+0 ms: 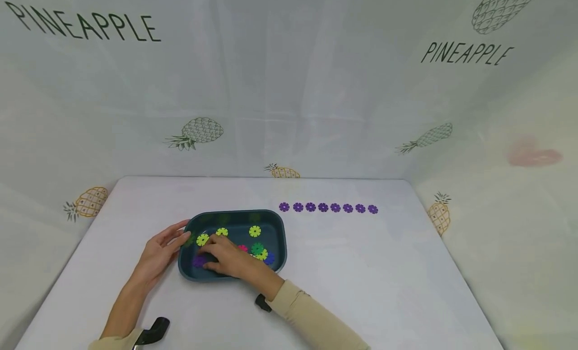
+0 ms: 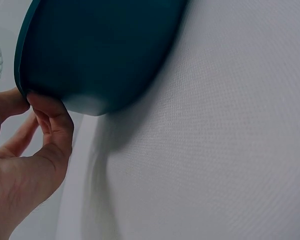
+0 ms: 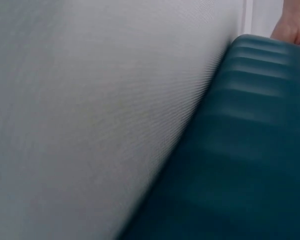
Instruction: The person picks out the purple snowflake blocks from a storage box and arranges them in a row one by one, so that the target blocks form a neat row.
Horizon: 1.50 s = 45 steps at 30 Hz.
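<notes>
A dark teal tray holds flower-shaped plastic pieces. At its left end my left hand grips the rim; in the left wrist view, thumb and fingers meet the tray's edge from two sides. My right hand reaches down inside the tray, thumb and fingers parted beside purple flower pieces. Yellow flower pieces, a green one, a blue one and a partly covered pink one lie around it. The right wrist view shows only the tray's outer wall and part of the left hand.
Beyond the tray to the right, several purple flower pieces form a straight row on the white table. A pale curtain with pineapple prints hangs behind and at the sides. Black camera mounts sit at both wrists.
</notes>
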Tool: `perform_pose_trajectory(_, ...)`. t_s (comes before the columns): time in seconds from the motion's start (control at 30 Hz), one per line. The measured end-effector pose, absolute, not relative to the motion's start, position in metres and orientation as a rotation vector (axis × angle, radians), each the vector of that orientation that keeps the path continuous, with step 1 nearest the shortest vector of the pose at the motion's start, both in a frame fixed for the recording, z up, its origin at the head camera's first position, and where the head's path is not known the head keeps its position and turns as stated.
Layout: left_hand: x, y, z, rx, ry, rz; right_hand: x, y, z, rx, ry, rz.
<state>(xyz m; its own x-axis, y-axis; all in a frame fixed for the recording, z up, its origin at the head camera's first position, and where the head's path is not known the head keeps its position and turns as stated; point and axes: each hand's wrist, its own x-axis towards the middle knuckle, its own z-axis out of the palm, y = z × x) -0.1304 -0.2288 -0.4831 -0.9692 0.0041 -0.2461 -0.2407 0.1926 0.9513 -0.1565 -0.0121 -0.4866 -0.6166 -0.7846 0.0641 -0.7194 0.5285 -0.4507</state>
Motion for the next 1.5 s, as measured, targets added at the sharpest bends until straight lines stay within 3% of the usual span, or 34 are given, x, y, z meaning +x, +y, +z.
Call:
perform_pose_trajectory(0.63,-0.130,-0.229,-0.481,-0.224,2.268,1.866,-0.157,-0.011,-0.485,-1.384,2.492,-1.050)
perform_pose_trajectory(1.5,-0.128,-0.227,-0.480,-0.230,2.289,1.866,-0.159,0.005,-0.480,-1.100,2.698,-1.508)
